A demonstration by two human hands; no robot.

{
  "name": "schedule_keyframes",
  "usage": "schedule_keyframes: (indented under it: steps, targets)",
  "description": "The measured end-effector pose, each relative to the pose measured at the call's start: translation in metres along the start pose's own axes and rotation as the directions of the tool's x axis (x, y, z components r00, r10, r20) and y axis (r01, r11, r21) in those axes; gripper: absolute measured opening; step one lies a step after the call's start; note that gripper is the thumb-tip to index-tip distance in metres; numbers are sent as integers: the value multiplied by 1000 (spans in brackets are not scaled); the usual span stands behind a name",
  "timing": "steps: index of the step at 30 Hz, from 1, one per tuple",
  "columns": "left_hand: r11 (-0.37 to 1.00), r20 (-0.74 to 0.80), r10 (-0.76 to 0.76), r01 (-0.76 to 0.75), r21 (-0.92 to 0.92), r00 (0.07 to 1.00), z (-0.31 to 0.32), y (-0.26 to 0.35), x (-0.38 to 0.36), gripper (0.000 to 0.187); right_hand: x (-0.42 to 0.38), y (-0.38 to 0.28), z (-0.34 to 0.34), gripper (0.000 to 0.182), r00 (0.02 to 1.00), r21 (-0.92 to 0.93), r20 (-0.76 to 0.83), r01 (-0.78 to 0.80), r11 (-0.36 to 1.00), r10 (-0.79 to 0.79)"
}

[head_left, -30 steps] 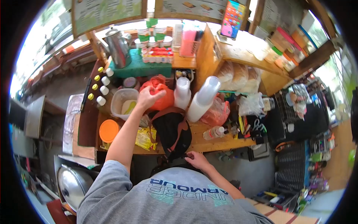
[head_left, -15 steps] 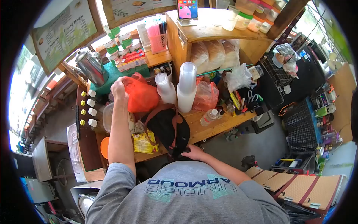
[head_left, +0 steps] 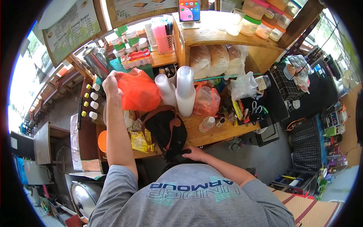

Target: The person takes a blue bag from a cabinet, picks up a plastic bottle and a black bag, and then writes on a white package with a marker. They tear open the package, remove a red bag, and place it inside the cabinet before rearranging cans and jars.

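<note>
My left hand (head_left: 111,84) is closed on the edge of a red plastic bag (head_left: 138,92), which is puffed out above the left part of the counter. A black fabric bag with brown straps (head_left: 166,130) lies at the front edge. Against its lower end, close to my body, my right hand (head_left: 196,154) has its fingers curled round the black fabric. Stacks of clear plastic cups (head_left: 186,96) stand just behind the black bag. A yellow packet (head_left: 140,141) lies to its left, and a small clear bottle (head_left: 207,124) is on its right.
Another red plastic bag (head_left: 207,100) sits right of the cups. Bagged bread loaves (head_left: 217,60) fill the wooden shelf, with a phone (head_left: 189,10) on top. A metal jug (head_left: 95,60) and several cans (head_left: 132,38) stand at the back left. An orange lid (head_left: 102,141) is at the left.
My left hand has moved slightly left, and the red plastic bag is spread wider. My right hand stays at the black bag. The view has shifted a little.
</note>
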State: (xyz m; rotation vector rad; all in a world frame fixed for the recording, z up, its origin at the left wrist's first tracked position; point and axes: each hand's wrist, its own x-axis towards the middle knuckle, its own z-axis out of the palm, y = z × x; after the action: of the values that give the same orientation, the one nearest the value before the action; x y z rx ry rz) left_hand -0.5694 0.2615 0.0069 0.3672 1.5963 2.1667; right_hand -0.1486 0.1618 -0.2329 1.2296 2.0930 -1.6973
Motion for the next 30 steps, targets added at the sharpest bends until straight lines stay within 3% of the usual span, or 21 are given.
schedule_keyframes:
  steps: [2,12,21,27,29,30]
  targets:
    - [999,-4,-23,23,-37,1000,-1,4,-6,11,-4,8,-10,78,1000,-58,20,17,998,-15]
    - [969,-3,63,-62,-239,998,-8,20,-14,8,-12,59,-45,73,995,-112,81,68,991,-60]
    - [952,-64,170,-181,-248,983,-18,71,-65,9,-15,72,-64,67,995,-90,81,72,993,-65]
    - [940,-101,228,-246,-235,968,-53,134,-155,12,15,59,-44,64,958,-112,240,185,976,-154]
    - [934,-117,289,-306,-186,950,-81,145,-187,13,18,21,-37,58,913,117,406,-14,993,-35]
    - [932,-157,294,-320,-171,943,-100,147,-202,13,28,14,-27,58,898,92,439,-10,996,-32]
